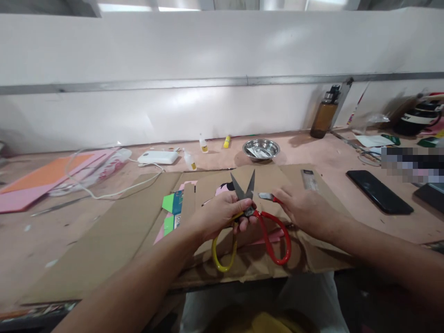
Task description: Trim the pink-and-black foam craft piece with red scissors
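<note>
My left hand [225,210] is closed around the pivot of a pair of scissors [249,212]. Its blades are spread and point away from me; one handle loop is yellow, the other red, and both hang toward me. In my right hand [300,208] is a small red-handled knife [266,196], its flat metal blade pointing left, close to the scissor blades. Whether the two tools touch, I cannot tell. Beneath both hands lies a brown cardboard sheet [114,236]. Behind the scissors, a pink and black cut piece [227,187] is partly hidden.
Green and blue printed card [169,203] lies left of my hands. Farther back are a white power bank [158,157] with a cable, small glue bottles [189,159], a metal bowl [261,149] and a brown bottle [324,113]. A black phone [379,191] lies right.
</note>
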Motion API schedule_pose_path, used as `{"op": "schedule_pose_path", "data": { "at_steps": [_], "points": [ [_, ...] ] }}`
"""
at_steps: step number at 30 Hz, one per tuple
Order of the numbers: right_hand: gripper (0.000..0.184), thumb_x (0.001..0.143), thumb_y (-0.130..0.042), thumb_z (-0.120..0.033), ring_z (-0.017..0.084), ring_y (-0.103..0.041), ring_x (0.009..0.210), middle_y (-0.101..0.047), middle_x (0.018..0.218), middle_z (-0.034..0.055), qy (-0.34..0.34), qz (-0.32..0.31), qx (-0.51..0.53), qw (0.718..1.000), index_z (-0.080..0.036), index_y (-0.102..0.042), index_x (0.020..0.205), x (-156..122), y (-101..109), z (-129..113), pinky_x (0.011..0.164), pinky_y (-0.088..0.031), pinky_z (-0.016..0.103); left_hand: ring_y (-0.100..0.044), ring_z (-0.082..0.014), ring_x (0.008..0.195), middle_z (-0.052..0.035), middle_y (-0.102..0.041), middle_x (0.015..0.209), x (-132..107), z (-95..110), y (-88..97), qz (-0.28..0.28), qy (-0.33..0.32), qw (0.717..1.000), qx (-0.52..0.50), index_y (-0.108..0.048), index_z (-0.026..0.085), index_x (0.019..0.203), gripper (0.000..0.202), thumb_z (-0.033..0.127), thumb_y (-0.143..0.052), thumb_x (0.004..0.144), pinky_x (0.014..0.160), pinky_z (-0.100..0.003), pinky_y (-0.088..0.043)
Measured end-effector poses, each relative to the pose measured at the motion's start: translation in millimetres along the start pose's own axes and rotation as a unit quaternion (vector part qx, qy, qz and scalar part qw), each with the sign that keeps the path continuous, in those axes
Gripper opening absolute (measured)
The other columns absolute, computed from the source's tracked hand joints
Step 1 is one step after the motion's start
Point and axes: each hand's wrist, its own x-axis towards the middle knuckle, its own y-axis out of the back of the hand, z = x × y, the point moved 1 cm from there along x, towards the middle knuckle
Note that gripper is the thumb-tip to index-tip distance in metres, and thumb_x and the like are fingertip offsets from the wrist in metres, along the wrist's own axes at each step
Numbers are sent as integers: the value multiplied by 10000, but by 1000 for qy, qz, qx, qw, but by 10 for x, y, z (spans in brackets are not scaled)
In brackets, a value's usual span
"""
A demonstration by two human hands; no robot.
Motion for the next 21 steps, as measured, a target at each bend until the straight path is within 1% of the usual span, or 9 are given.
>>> {"op": "schedule_pose_path", "data": {
  "at_steps": [2,4,6,9,12,14,18,21],
  "points": [
    [129,918,-522,-141,182,-579,675,-643,879,73,17,-19,-29,999,-175,-590,1022,53,-14,-46,532,-211,295,-526,-78,472,-48,-681,693,-3,-5,-15,1,0,1000,11,-637,136,748,281,401,-646,839,417,-184,-356],
    [130,900,-568,-164,190,-595,716,-646,888,73,25,-30,-37,999,-172,-587,1028,106,-24,-58,537,-223,288,-531,-77,476,-48,-681,690,-9,-3,-27,0,0,1000,23,-645,131,749,263,371,-627,853,445,-187,-379],
    [121,920,-529,-165,189,-594,698,-651,871,75,9,-30,-51,998,-171,-583,1029,152,-31,-24,530,-220,290,-529,-74,475,-48,-679,685,-13,-2,-36,5,5,1000,27,-654,126,743,268,363,-612,860,468,-191,-396],
    [192,967,-409,-155,183,-575,632,-665,843,88,-55,-13,-89,994,-168,-578,1056,192,-35,63,508,-200,298,-523,-80,468,-41,-672,664,-9,-10,-38,14,17,1000,12,-663,130,771,257,370,-619,851,449,-192,-389],
    [239,991,-364,-206,196,-592,641,-683,910,111,-87,-2,-99,991,-174,-579,1092,204,-39,101,499,-213,296,-514,-82,459,-37,-665,659,1,-28,-33,12,21,1000,-7,-656,135,766,256,379,-636,842,415,-186,-383],
    [246,994,-369,-231,202,-612,650,-691,941,114,-104,-6,-80,991,-182,-584,1105,216,-49,112,500,-240,291,-507,-78,453,-40,-661,657,5,-37,-22,16,20,1000,-12,-655,131,741,277,392,-653,834,396,-177,-373],
    [270,1006,-386,-284,218,-637,682,-703,900,129,-159,-23,-51,986,-158,-605,1100,244,-84,211,554,-349,291,-525,-78,450,-59,-681,677,3,-11,28,23,14,999,-43,-668,119,769,293,408,-706,800,398,-172,-381],
    [275,1004,-409,-299,236,-651,779,-703,950,146,-153,-33,-50,986,-137,-619,1073,232,-111,313,620,-410,304,-498,-72,410,-51,-667,627,-37,81,102,29,11,996,-81,-676,114,768,281,389,-704,812,378,-170,-373]
  ]
}}
